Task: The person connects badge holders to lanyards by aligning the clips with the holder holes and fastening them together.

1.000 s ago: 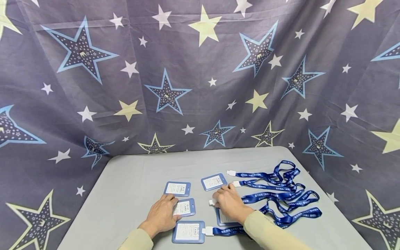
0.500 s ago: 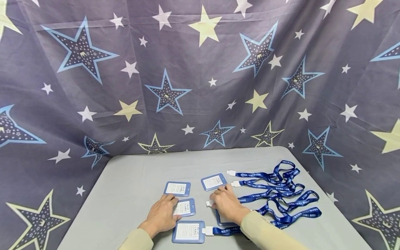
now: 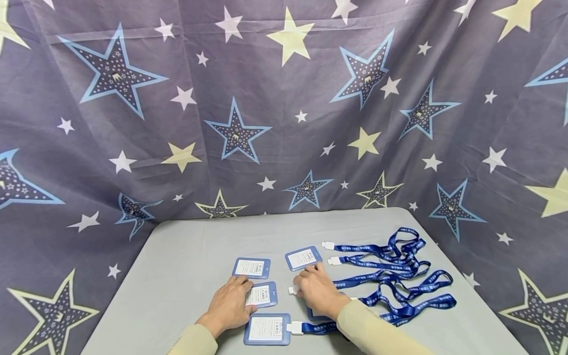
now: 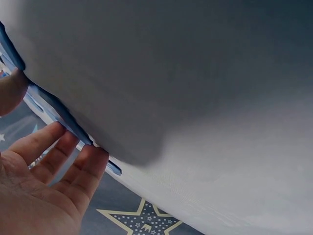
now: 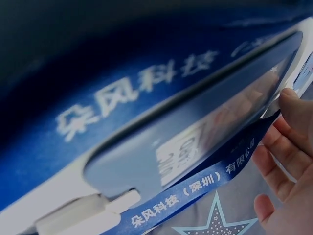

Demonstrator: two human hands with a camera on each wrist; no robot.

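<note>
My left hand (image 3: 230, 301) holds a blue ID badge holder (image 3: 266, 295) by its edges, flat on the table. In the left wrist view, fingers (image 4: 93, 156) and thumb (image 4: 11, 93) lie along the holder's rim (image 4: 58, 110). My right hand (image 3: 317, 291) pinches a dark blue lanyard (image 3: 350, 282) right behind its white plastic clip (image 3: 291, 291). That clip points toward the left hand's holder, a short gap away. Under the right hand lies another badge holder (image 5: 132, 156), a white clip (image 5: 83, 215) at its slotted end; in the head view the hand mostly hides it.
Nearest me lies a badge holder (image 3: 266, 329) joined to a lanyard clip (image 3: 295, 328). Two loose holders (image 3: 251, 267) (image 3: 303, 258) lie farther back. Lanyards with white clips (image 3: 328, 245) (image 3: 335, 261) tangle at the right (image 3: 408, 276). A star-patterned cloth (image 3: 284, 108) hangs behind the table (image 3: 191, 256).
My right hand has slid left, drawing the lanyard and its white clip toward the badge holder in my left hand. The left hand and that holder have stayed in place.
</note>
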